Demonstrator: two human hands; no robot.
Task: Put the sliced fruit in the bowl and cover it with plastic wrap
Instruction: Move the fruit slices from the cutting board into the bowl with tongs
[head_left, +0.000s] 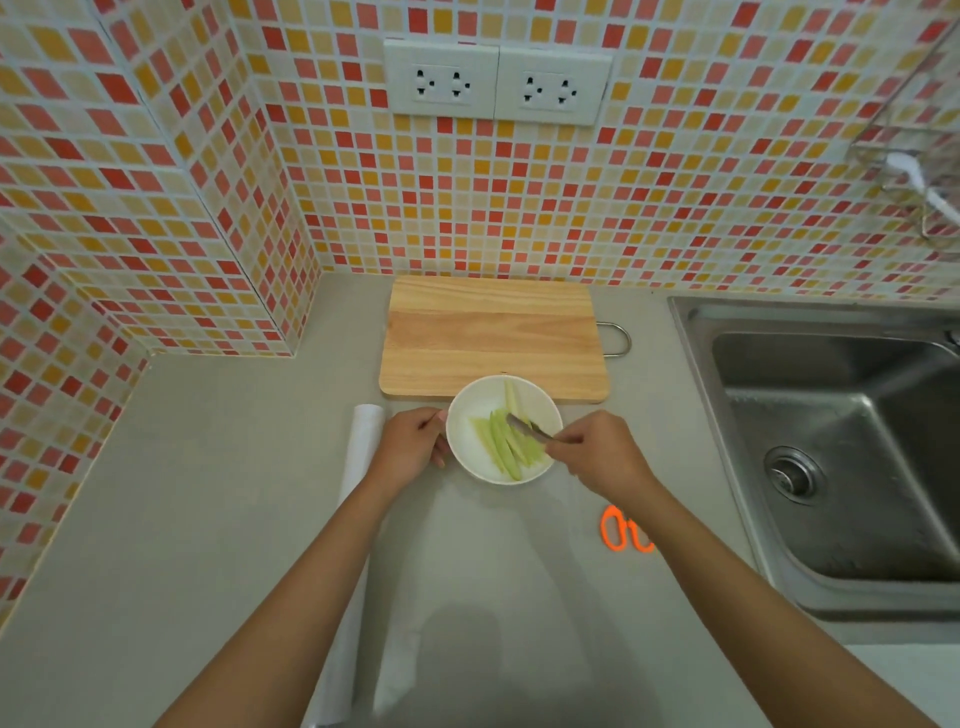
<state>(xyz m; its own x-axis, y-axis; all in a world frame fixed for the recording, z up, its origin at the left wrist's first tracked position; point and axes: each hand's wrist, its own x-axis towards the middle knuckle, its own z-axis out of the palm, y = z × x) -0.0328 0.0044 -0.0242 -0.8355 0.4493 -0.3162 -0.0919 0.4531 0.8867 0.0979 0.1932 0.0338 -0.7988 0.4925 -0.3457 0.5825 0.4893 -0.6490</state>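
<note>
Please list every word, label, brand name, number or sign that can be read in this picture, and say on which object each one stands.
None: no readable text shows anywhere in this view.
Two wall sockets: only pin holes, no lettering.
White bowl, wooden cutting board, plastic wrap roll: no print visible.
Orange-handled scissors: partly hidden by the right arm, no mark visible.
Sink: no brand visible.

Your grey counter (218, 499) carries the cutting board (493, 338) by the wall, with the bowl (467, 447) at its near edge. The wrap roll (363, 441) lies left of the bowl, the orange scissors (623, 530) right.
</note>
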